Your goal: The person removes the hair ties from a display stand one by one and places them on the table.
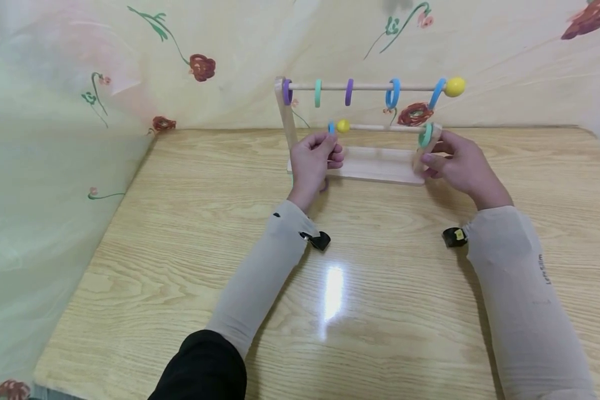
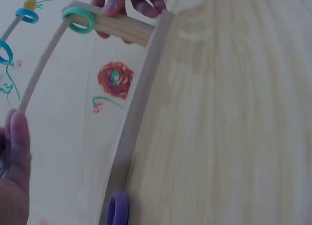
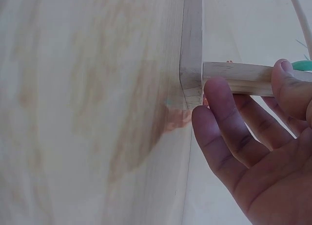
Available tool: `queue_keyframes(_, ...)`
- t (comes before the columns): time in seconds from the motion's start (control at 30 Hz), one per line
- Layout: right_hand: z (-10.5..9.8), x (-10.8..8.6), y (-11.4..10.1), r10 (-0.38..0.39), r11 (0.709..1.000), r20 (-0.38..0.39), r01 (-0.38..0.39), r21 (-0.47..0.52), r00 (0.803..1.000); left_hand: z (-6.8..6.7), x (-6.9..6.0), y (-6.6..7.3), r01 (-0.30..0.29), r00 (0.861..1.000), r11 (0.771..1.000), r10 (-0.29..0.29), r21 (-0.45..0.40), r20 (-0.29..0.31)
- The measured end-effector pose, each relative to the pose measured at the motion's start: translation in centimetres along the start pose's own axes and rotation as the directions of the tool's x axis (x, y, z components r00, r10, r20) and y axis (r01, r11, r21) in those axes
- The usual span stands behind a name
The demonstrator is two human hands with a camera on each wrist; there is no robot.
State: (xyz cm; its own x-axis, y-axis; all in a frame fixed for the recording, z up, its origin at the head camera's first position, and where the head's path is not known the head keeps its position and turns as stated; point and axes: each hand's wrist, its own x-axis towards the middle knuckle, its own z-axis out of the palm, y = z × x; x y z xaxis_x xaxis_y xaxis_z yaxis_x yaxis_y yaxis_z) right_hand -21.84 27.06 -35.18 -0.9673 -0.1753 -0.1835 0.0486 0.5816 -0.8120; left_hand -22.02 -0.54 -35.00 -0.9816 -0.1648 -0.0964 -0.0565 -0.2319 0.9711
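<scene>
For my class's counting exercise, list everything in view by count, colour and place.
Rack: one, pale wood, on table
Rods: two, pale, on rack
Balls: two, yellow, at rod ends
Rings: three, purple, two on upper rod, one beside rack
Rings: three, blue, two on upper rod, one in left hand
Rings: two, green, one per rod
Unclear sliver: one, green, by left hand
Table: one, light wood, under rack
Backdrop: one, floral cream, behind table
Cameras: two, black, at wrists
Sleeves: three, two pale, one black, on arms
Left hand: one, pinching blue ring
Right hand: one, gripping right post
</scene>
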Motion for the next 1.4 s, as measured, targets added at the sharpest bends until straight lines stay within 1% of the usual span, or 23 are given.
queue_keyframes(0.1, 0.0, 0.0, 0.0, 0.002, 1.000, 0.004, -0.002, 0.005, 1.000, -0.9, -0.3, 0.0, 0.033, 0.997, 0.997, -0.038, 0.073, 0.067)
queue_keyframes(0.17, 0.0, 0.0, 0.0, 0.006, 1.000, 0.004, -0.006, 0.000, 1.000, -1.5, -0.6, 0.0, 0.060, 0.989, 0.989, -0.077, 0.133, 0.125)
queue_keyframes(0.23, 0.0, 0.0, 0.0, 0.006, 1.000, 0.004, -0.006, 0.000, 1.000, -2.2, -1.0, 0.0, 0.087, 0.975, 0.975, -0.126, 0.206, 0.182)
queue_keyframes(0.3, 0.0, 0.0, 0.0, -0.002, 1.000, 0.002, 0.002, 0.009, 1.000, -2.7, -1.3, 0.0, 0.101, 0.956, 0.954, -0.171, 0.281, 0.237)
queue_keyframes(0.4, 0.1, 0.0, 0.1, -0.014, 1.000, -0.001, 0.014, 0.027, 1.000, -3.5, -1.8, 0.0, 0.110, 0.927, 0.916, -0.234, 0.386, 0.292)
queue_keyframes(0.43, 0.1, 0.0, 0.1, -0.017, 0.999, -0.001, 0.017, 0.036, 1.000, -3.7, -2.0, 0.0, 0.109, 0.917, 0.901, -0.253, 0.419, 0.307)
queue_keyframes(0.5, 0.1, 0.0, 0.1, -0.018, 0.999, 0.001, 0.018, 0.039, 1.000, -3.9, -2.2, 0.0, 0.100, 0.896, 0.864, -0.294, 0.493, 0.333)
queue_keyframes(0.6, 0.1, 0.1, 0.0, -0.007, 0.999, 0.006, 0.007, 0.040, 1.000, -4.1, -2.5, 0.1, 0.067, 0.859, 0.781, -0.362, 0.621, 0.363)
queue_keyframes(0.67, 0.1, 0.1, 0.1, -0.005, 0.999, 0.004, 0.005, 0.041, 1.000, -4.1, -2.7, 0.0, 0.026, 0.838, 0.728, -0.390, 0.685, 0.382)
queue_keyframes(0.7, 0.1, 0.1, 0.1, -0.002, 0.999, 0.005, 0.002, 0.043, 1.000, -4.0, -2.8, -0.1, 0.005, 0.830, 0.707, -0.398, 0.707, 0.391)
queue_keyframes(0.73, 0.1, 0.2, 0.1, 0.000, 0.999, 0.004, -0.001, 0.046, 1.000, -4.0, -2.9, -0.1, -0.007, 0.825, 0.691, -0.404, 0.722, 0.395)
queue_keyframes(0.77, 0.1, 0.2, 0.1, 0.000, 0.999, 0.003, 0.000, 0.048, 1.000, -4.0, -3.0, -0.2, -0.015, 0.819, 0.683, -0.410, 0.730, 0.401)
queue_keyframes(0.8, 0.1, 0.2, 0.2, -0.001, 0.999, 0.002, 0.000, 0.047, 1.000, -4.0, -3.0, -0.3, -0.025, 0.816, 0.679, -0.411, 0.733, 0.408)
queue_keyframes(0.97, 0.1, 0.3, 0.0, 0.003, 0.999, 0.005, -0.004, 0.049, 1.000, -4.0, -3.3, -0.5, -0.036, 0.788, 0.689, -0.425, 0.724, 0.444)
queue_keyframes(1.07, 0.1, 0.4, -0.1, 0.007, 0.999, 0.009, -0.007, 0.046, 1.000, -4.1, -3.3, -0.6, -0.052, 0.782, 0.690, -0.422, 0.722, 0.459)
queue_keyframes(1.2, 0.0, 0.3, -0.1, 0.015, 0.999, 0.012, -0.015, 0.048, 1.000, -4.1, -3.3, -0.7, -0.081, 0.780, 0.671, -0.417, 0.737, 0.466)
queue_keyframes(1.27, 0.0, 0.3, -0.1, 0.018, 0.999, 0.009, -0.018, 0.049, 1.000, -4.1, -3.3, -0.7, -0.093, 0.774, 0.662, -0.422, 0.744, 0.472)
queue_keyframes(1.3, 0.0, 0.3, 0.0, 0.022, 0.998, 0.009, -0.022, 0.052, 1.000, -4.1, -3.3, -0.7, -0.098, 0.769, 0.662, -0.423, 0.743, 0.479)
queue_keyframes(1.4, 0.0, 0.3, 0.0, 0.030, 0.998, 0.009, -0.031, 0.056, 1.000, -4.1, -3.3, -0.8, -0.110, 0.758, 0.672, -0.420, 0.732, 0.499)
